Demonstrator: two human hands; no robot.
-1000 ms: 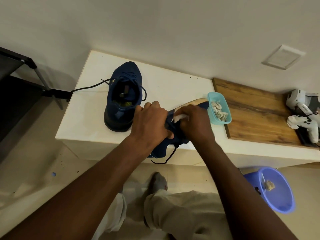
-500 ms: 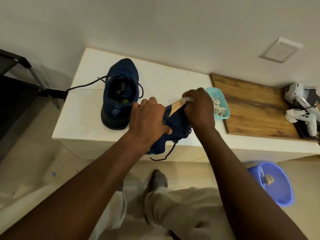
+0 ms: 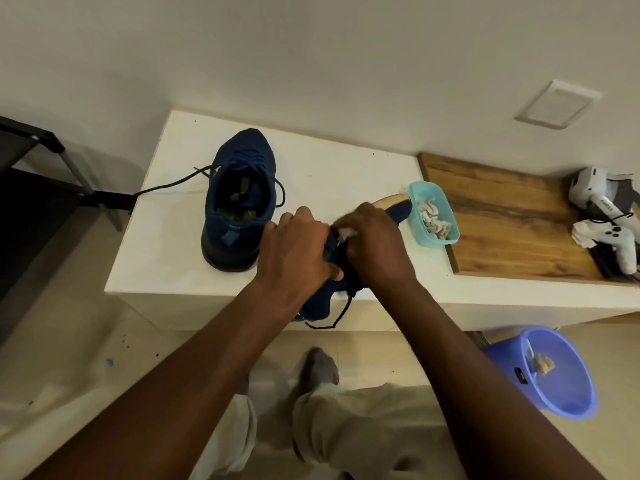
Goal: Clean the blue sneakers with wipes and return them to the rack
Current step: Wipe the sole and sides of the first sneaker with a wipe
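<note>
Hands cover most of the navy-blue sneaker (image 3: 317, 304) you hold at the middle of the frame, over the front edge of the white tabletop (image 3: 166, 237). Your left hand (image 3: 298, 258) curls round its middle. Your right hand (image 3: 375, 247) has its fingers bent round a small white wipe (image 3: 346, 233) pressed to the shoe, and only a corner of that wipe shows between the knuckles. Of the shoe you see just the rear part and a dangling black lace below your wrists, plus the toe and a strip of pale sole poking out to the right. Exactly where the wipe touches cannot be made out.

The second navy-blue sneaker (image 3: 239, 206) stands upright on the tabletop left of your hands, its inside too dark to read. A teal plastic tub (image 3: 438, 242) of crumpled wipes sits just beside the held toe. At the left edge a black metal rack (image 3: 34, 188) is cut off. At the right edge white devices (image 3: 602, 199) on a wooden board (image 3: 512, 216) are partly cropped. A blue plastic bucket (image 3: 568, 400) on the floor, lower right, holds a crumpled scrap.
</note>
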